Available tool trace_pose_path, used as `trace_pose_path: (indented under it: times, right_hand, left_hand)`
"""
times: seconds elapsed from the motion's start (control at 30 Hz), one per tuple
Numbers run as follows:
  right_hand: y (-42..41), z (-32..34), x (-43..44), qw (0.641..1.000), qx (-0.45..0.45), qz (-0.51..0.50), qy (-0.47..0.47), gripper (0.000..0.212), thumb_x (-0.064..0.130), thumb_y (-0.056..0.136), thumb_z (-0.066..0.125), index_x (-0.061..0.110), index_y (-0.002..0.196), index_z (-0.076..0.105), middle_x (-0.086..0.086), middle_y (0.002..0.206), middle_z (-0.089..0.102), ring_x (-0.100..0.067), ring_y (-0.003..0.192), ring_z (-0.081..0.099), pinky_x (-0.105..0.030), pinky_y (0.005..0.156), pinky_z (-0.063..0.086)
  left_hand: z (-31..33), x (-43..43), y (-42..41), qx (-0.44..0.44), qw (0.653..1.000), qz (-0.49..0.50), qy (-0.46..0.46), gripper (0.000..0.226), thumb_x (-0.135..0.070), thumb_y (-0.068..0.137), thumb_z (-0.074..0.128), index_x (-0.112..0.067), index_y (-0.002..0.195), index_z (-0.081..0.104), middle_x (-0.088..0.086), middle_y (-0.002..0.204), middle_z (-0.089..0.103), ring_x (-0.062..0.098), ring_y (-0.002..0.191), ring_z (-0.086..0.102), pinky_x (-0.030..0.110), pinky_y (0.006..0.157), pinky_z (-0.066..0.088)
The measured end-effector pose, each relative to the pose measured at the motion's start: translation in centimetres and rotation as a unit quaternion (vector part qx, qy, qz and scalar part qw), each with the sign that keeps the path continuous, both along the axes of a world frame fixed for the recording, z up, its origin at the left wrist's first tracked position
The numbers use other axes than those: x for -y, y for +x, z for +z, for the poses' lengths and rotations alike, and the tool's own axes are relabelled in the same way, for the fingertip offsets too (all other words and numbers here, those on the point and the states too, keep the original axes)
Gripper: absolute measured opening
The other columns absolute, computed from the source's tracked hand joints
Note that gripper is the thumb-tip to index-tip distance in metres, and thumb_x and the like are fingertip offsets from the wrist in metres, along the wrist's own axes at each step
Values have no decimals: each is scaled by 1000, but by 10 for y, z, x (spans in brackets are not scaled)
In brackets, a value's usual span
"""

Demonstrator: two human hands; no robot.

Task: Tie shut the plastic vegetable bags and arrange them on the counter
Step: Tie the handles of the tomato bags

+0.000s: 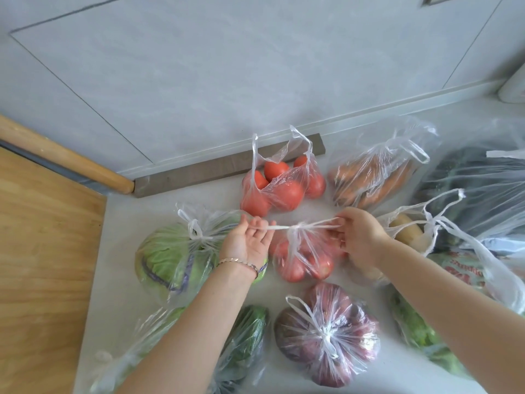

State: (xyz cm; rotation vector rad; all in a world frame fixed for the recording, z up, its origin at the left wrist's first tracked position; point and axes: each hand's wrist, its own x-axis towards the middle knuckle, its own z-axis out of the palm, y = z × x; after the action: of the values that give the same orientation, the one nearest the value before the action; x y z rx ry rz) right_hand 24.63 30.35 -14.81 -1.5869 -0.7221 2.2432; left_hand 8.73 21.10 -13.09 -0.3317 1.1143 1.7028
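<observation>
Plastic tomato bag (305, 258) between left hand (250, 240) and right hand (359, 233), handles taut.

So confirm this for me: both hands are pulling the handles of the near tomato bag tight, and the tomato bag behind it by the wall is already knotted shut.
Not quite. In the head view the left hand and right hand do pull the handles of the near tomato bag tight, but the far tomato bag by the wall is open, its handles standing loose and untied.
</observation>
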Motion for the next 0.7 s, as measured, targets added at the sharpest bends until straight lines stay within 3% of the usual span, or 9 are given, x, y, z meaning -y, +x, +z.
trace_pose_path:
  times: [0.1,0.13,0.2,0.27,0.43,0.5,0.57,0.63,0.7]
  right_hand:
    - [1,-5,-12,996,-66,-11,-59,25,10,86,40,10,61,41,-5,58,47,-17,51,45,-23,47,37]
    - [1,-9,-16,995,-63,-1,-73,25,9,86,41,10,61,42,-4,55,46,-14,47,45,-19,41,36]
    - [3,-19,-22,996,-15,18,-90,27,6,89,44,10,62,43,-3,51,43,-10,37,44,-14,32,30]
    - [6,-28,-28,995,61,30,-71,26,5,90,50,10,65,44,-3,57,42,-8,30,45,-12,27,24]
    - [12,-36,-46,973,220,58,35,26,8,86,61,6,65,46,-8,58,48,-7,20,37,-10,25,18]
    - [12,-38,-44,952,279,81,99,29,12,85,62,7,61,47,-9,54,50,-9,22,32,-13,27,22]
    - [12,-37,-35,932,312,91,162,31,17,87,59,9,58,48,-6,54,52,-13,35,40,-21,35,32]
    - [11,-28,-24,921,300,73,239,34,20,89,56,10,58,46,-5,56,55,-16,46,46,-26,45,40]
    - [9,-10,-14,927,226,35,298,33,17,88,58,9,59,42,-6,56,56,-14,47,50,-20,46,45]
  left_hand:
    - [-2,3,8,-219,964,-144,-44,32,-12,96,39,-13,63,40,-4,49,43,4,38,38,28,66,47]
    - [-3,3,7,-363,905,-211,-73,32,-12,94,42,-13,63,40,-4,52,44,4,40,40,25,59,42]
    - [-8,4,2,-598,715,-347,-105,27,-16,93,47,-14,66,43,-5,58,46,10,50,44,23,55,35]
    - [-13,7,-3,-693,551,-451,-115,22,-20,94,46,-12,74,42,-4,62,42,19,61,44,27,54,24]
    - [-23,10,11,-742,334,-568,-121,22,-19,98,36,-2,103,48,16,106,56,31,91,56,34,69,36]
    - [-27,12,15,-738,307,-588,-123,23,-16,98,35,-1,110,47,17,112,56,30,97,57,35,77,42]
    - [-28,13,18,-730,321,-588,-137,22,-16,98,35,-2,110,47,17,112,56,31,98,58,35,79,44]
    - [-26,10,20,-715,392,-558,-158,15,-14,97,37,-3,102,46,15,100,57,30,91,57,36,75,42]
    - [-20,4,22,-677,504,-506,-178,11,-19,95,43,-8,93,41,6,73,49,26,71,52,34,65,39]
